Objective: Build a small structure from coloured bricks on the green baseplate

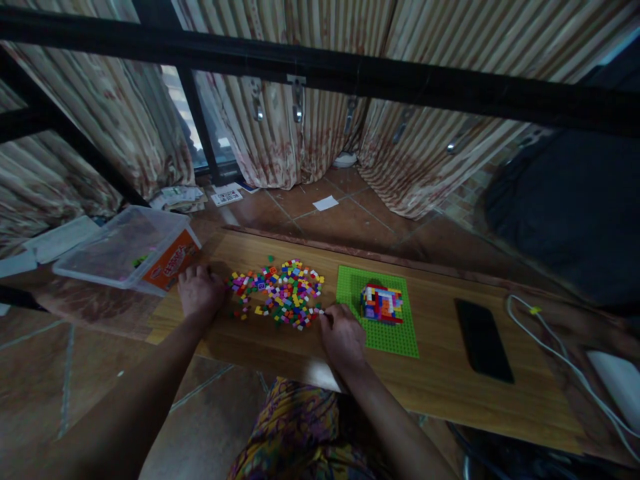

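Note:
A heap of small coloured bricks (280,291) lies on a low wooden board (435,373). To its right sits a green baseplate (395,339) carrying a multicoloured brick build (381,303). My left hand (199,291) rests flat on the board at the heap's left edge, holding nothing. At the heap's right edge, next to the baseplate, the fingertips of my right hand (341,333) pinch at a small brick; I cannot tell whether they grip it.
A clear plastic box with an orange label (127,250) stands left of the board. A black phone (483,339) lies right of the baseplate, and a white cable (560,353) runs beyond it. Curtains, a black metal frame and scattered papers lie behind on the tiled floor.

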The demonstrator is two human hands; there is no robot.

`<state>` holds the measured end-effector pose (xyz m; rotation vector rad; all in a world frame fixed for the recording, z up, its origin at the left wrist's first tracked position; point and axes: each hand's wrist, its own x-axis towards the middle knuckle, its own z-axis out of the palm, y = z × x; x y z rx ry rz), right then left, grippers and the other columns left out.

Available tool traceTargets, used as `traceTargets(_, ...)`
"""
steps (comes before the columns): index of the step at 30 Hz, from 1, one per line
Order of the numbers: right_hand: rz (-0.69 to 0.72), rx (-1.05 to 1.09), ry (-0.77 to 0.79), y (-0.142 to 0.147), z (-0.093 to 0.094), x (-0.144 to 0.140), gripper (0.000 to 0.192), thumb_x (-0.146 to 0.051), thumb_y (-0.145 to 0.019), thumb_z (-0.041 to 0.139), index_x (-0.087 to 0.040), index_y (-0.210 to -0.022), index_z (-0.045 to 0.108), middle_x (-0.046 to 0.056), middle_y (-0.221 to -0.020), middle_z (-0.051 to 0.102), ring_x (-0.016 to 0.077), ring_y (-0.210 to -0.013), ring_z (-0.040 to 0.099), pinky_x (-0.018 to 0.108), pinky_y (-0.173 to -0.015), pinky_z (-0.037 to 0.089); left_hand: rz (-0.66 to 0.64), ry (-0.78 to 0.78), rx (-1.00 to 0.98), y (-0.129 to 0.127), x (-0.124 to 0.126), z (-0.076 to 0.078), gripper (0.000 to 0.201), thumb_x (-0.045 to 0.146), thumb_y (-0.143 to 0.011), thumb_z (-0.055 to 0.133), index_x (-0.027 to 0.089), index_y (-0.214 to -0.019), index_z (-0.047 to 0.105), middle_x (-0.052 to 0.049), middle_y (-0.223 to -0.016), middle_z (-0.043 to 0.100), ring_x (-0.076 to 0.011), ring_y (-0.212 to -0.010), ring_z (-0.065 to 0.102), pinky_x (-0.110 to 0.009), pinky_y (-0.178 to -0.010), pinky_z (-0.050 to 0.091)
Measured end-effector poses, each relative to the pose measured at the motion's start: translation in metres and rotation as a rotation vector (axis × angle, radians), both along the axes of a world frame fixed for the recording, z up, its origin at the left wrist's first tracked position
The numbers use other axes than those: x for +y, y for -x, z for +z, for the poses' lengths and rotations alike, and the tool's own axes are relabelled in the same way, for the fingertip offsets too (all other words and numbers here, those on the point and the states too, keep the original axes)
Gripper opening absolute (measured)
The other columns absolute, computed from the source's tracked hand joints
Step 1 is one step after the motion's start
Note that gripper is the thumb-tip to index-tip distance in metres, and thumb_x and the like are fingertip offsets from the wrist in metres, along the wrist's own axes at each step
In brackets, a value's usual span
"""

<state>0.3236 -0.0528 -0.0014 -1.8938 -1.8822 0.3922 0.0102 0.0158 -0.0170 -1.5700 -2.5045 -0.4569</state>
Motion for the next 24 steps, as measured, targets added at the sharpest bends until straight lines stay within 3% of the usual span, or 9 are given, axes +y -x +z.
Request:
traceTargets(5,0.038,0.425,0.012,-0.012,-0.003,-0.008,0.017,-0.032,-0.088,0.054,-0.02,-0.083,0.065,0.003,-0.079,0.068,0.017,-0.072,0.061,0.027,-0.068,0.043,0.004,0.015,-0.02,0.0,-0.001,0.003,0.04,0.026,-0.086,0.04,0.007,-0.114,0.061,-0.021,-0.114,0.059,-0.0357,-0.11,0.05,-0.048,-0.091,0.042)
traceTargets(9,-0.028,0.796,0.089,-0.02,-0.002,-0.019,0.022,-0.039,-0.084,0.058,-0.019,-0.082,0.066,0.001,-0.073,0.068,0.0159,-0.068,0.061,0.026,-0.065,0.046,-0.001,-0.011,-0.078,0.003,0.001,0.004,0.039,0.027,-0.087,0.039,0.007,-0.111,0.062,-0.021,-0.114,0.06,-0.0351,-0.111,0.051,-0.048,-0.095,0.04)
traceTargets(14,-0.07,0.959,0.094,-0.03,0.005,-0.036,0.019,-0.037,-0.08,0.062,-0.019,-0.082,0.068,0.003,-0.078,0.069,0.0171,-0.075,0.063,0.028,-0.071,0.048,0.033,-0.171,-0.175,0.007,-0.005,0.01,0.039,0.027,-0.089,0.036,0.005,-0.112,0.059,-0.023,-0.113,0.059,-0.0327,-0.113,0.051,-0.047,-0.097,0.039)
traceTargets(16,-0.084,0.973,0.093,-0.036,0.01,-0.043,0.019,-0.037,-0.079,0.063,-0.019,-0.082,0.068,0.003,-0.079,0.07,0.0176,-0.076,0.063,0.028,-0.071,0.048,-0.028,-0.266,-0.154,-0.002,-0.015,0.018,0.038,0.028,-0.088,0.039,0.007,-0.113,0.057,-0.022,-0.114,0.059,-0.0325,-0.115,0.05,-0.049,-0.1,0.037)
traceTargets(18,-0.088,0.98,0.092,-0.043,0.015,-0.051,0.018,-0.037,-0.08,0.063,-0.019,-0.083,0.069,0.002,-0.079,0.07,0.0178,-0.077,0.063,0.028,-0.072,0.048,-0.125,-0.377,-0.179,-0.023,-0.032,0.029,0.036,0.032,-0.086,0.042,0.011,-0.112,0.057,-0.019,-0.114,0.06,-0.0312,-0.116,0.05,-0.049,-0.102,0.036)
traceTargets(20,-0.079,0.996,0.088,-0.049,0.022,-0.058,0.017,-0.036,-0.081,0.063,-0.02,-0.083,0.069,0.002,-0.08,0.069,0.0174,-0.078,0.063,0.027,-0.072,0.048,-0.246,-0.361,-0.326,-0.06,-0.057,0.041,0.036,0.039,-0.086,0.045,0.015,-0.109,0.058,-0.015,-0.112,0.061,-0.0292,-0.111,0.053,-0.045,-0.099,0.04)
traceTargets(22,-0.064,1.019,0.086,-0.052,0.03,-0.066,0.016,-0.035,-0.082,0.063,-0.02,-0.084,0.068,0.001,-0.08,0.069,0.017,-0.078,0.063,0.027,-0.073,0.048,-0.317,-0.246,-0.607,-0.107,-0.086,0.049,0.033,0.044,-0.084,0.047,0.021,-0.104,0.06,-0.01,-0.104,0.064,-0.0262,-0.101,0.058,-0.04,-0.093,0.044)
traceTargets(24,-0.037,1.016,0.089,-0.053,0.038,-0.074,0.015,-0.033,-0.083,0.062,-0.02,-0.084,0.068,0.002,-0.081,0.069,0.0168,-0.079,0.063,0.026,-0.073,0.047,-0.399,-0.003,-0.931,-0.155,-0.115,0.05,0.032,0.048,-0.079,0.055,0.024,-0.098,0.063,-0.007,-0.1,0.066,-0.0259,-0.099,0.06,-0.037,-0.091,0.045)
